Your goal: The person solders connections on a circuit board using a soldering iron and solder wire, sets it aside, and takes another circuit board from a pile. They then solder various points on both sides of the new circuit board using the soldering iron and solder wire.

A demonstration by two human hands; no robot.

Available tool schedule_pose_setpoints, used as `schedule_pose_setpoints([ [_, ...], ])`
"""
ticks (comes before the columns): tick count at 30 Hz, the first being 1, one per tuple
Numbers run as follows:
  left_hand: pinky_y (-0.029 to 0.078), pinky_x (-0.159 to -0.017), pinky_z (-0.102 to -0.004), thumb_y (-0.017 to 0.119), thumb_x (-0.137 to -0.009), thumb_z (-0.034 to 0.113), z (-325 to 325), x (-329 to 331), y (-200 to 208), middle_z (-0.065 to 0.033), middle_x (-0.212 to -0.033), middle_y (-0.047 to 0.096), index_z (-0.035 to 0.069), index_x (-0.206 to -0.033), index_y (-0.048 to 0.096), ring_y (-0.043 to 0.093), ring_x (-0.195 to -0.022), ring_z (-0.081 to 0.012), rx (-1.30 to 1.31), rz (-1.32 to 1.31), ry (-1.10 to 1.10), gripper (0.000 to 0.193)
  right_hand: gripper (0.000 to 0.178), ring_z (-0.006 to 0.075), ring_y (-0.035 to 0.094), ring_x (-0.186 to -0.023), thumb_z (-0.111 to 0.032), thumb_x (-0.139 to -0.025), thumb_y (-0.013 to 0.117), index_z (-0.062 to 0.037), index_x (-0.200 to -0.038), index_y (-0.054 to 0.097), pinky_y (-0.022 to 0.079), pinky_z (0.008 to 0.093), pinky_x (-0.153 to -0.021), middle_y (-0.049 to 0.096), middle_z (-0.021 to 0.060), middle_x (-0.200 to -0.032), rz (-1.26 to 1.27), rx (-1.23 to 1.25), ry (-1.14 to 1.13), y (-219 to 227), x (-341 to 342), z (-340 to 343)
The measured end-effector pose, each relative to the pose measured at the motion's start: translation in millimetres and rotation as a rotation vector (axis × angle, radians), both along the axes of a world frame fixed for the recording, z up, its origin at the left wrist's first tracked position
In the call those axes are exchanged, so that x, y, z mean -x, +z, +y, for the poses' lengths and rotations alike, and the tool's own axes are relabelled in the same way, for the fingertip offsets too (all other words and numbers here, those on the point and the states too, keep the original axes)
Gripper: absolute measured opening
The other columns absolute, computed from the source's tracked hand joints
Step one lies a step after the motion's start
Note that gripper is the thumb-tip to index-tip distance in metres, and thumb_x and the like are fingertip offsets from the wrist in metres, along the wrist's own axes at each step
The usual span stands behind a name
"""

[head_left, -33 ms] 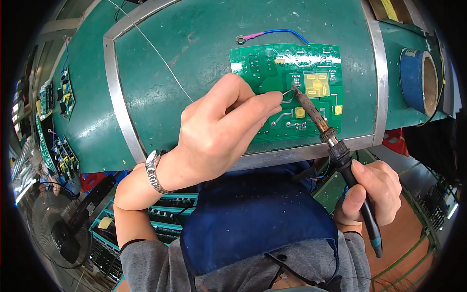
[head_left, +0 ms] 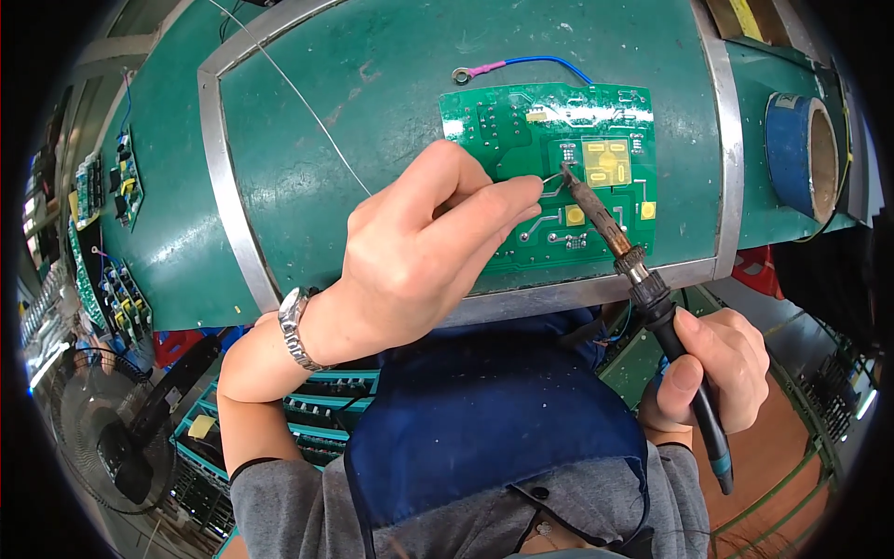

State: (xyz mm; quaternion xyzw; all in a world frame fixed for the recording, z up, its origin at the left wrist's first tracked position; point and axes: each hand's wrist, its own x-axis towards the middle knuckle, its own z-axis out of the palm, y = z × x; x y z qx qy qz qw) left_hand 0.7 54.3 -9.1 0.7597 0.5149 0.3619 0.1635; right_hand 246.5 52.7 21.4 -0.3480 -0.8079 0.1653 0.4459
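Note:
A green circuit board [head_left: 521, 154] with yellow patches lies on the green work mat, solder side up. My right hand [head_left: 717, 368] is closed around the black handle of a soldering iron [head_left: 649, 289]. The iron slants up to the left, and its dark tip meets the board just left of the large yellow square. Pinched in the fingertips of my left hand [head_left: 428, 233] is thin solder wire [head_left: 326, 131]; its short end reaches the iron's tip. The rest of the wire trails away to the upper left. Whether the solder is melting is too small to tell.
A blue lead [head_left: 549, 60] with a pink sleeve and ring terminal sticks out beyond the board's far edge. Metal strip [head_left: 731, 168] frames the mat. On the right stands a blue roll [head_left: 787, 158]. Several assembled boards [head_left: 126, 298] sit at left, above a fan [head_left: 112, 429].

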Motion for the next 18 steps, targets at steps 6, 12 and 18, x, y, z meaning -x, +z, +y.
schedule_pose_setpoints([
  [6,0.041,-0.049,-0.0242,0.075,-0.07,-0.005,-2.3,-3.3,-1.4,-0.0043,-0.076,0.055,0.005,-0.096,0.072,0.052,-0.058,-0.0117,0.001,-0.055,-0.027,0.028,0.024,0.0161,0.056,-0.042,-0.019,-0.084,0.065,0.0049,-0.083,0.066,0.04,0.0239,-0.036,0.062,0.0083,-0.057,-0.019,0.055,-0.022,2.0,-4.0,-3.5],
  [12,0.04,-0.048,-0.024,0.075,-0.07,-0.004,-3.2,0.0,-1.7,-0.0046,-0.077,0.055,0.005,-0.096,0.072,0.052,-0.058,-0.0117,0.019,-0.024,-0.017,0.027,0.025,0.016,0.055,-0.041,-0.02,-0.084,0.064,0.0048,-0.085,0.066,0.039,0.024,-0.036,0.061,0.0077,-0.057,0.011,0.055,-0.038,-1.4,-4.7,-5.5],
  [18,0.039,-0.047,-0.0233,0.076,-0.07,-0.003,-7.5,1.3,4.7,-0.0042,-0.078,0.053,0.006,-0.097,0.072,0.051,-0.058,-0.0111,0.076,0.033,-0.045,0.029,0.025,0.0159,0.055,-0.04,-0.02,-0.085,0.064,0.0049,-0.084,0.066,0.038,0.0234,-0.036,0.06,0.0072,-0.056,0.008,0.079,-0.001,-1.6,-7.0,-7.3],
])
